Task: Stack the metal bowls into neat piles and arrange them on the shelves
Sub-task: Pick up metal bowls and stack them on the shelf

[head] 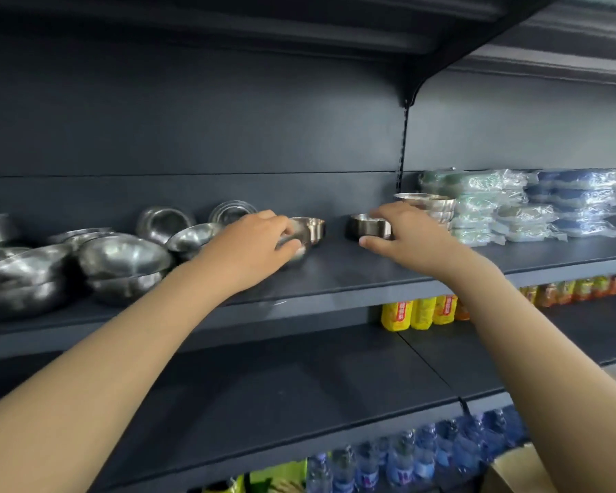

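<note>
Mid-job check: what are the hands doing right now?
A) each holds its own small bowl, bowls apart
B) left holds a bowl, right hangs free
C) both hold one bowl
A: the left hand grips the left small bowl, the right hand holds the right small bowl, with bare shelf between them.

I see silver bowls on a charcoal shelf. Pale green packs and blue packs shine through clear wrap. Lower down I make out yellow bottles with red labels, blue water bottles and a tan box.
</note>
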{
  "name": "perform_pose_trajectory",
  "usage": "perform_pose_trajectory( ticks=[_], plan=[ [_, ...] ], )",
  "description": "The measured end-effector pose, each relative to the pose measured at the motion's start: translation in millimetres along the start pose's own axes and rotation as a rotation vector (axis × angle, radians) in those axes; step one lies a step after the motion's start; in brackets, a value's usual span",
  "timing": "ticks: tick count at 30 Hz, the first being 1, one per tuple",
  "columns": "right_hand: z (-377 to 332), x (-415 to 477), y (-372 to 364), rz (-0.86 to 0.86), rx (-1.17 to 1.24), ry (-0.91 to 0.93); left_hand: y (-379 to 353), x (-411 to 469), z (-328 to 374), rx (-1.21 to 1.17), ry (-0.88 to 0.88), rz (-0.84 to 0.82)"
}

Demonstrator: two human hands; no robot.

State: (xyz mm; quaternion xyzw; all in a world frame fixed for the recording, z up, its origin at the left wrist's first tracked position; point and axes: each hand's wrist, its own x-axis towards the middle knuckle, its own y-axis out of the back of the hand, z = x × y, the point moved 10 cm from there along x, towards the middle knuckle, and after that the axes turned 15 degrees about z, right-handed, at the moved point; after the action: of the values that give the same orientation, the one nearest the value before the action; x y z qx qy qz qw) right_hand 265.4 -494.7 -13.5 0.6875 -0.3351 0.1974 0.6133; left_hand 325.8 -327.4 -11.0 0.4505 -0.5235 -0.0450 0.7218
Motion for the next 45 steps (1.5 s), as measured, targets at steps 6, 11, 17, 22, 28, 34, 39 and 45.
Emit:
perform_pose_trajectory(
  ticks=[6,11,17,22,28,34,39,45],
  plan=[
    [-78.8,-18.0,-14.9,-0.057,0.006,0.063,53.2,-52.5,-45.6,0.113,0.051,-0.04],
    [-119.7,-17.5,-39.5,-0.106,0.058,0.089,74.7,-71.3,-78.3,0.18,0.055,-0.057],
    [-130.5,0.6,-82.2,-0.165,0.119,0.103,55.4,-65.2,-111.8,0.256,0.054,-0.088],
    [-115.6,31.3,-125.8,-0.201,0.186,0.088,9.4,-42.7,-135.6,0.263,0.074,-0.103],
    [-100.6,50.7,-166.4,-0.336,0.377,0.091,-45.3,-30.7,-148.4,0.233,0.149,-0.146],
    [-96.3,50.0,-181.4,-0.316,0.427,0.15,-65.3,-36.1,-149.9,0.151,0.24,-0.176],
    [-93.3,48.1,-187.8,-0.287,0.414,0.146,-74.6,-46.4,-155.7,-0.061,0.382,-0.147],
    [-90.2,47.4,-188.2,-0.238,0.567,0.011,-84.4,-54.8,-158.5,-0.405,0.513,-0.071]
  ],
)
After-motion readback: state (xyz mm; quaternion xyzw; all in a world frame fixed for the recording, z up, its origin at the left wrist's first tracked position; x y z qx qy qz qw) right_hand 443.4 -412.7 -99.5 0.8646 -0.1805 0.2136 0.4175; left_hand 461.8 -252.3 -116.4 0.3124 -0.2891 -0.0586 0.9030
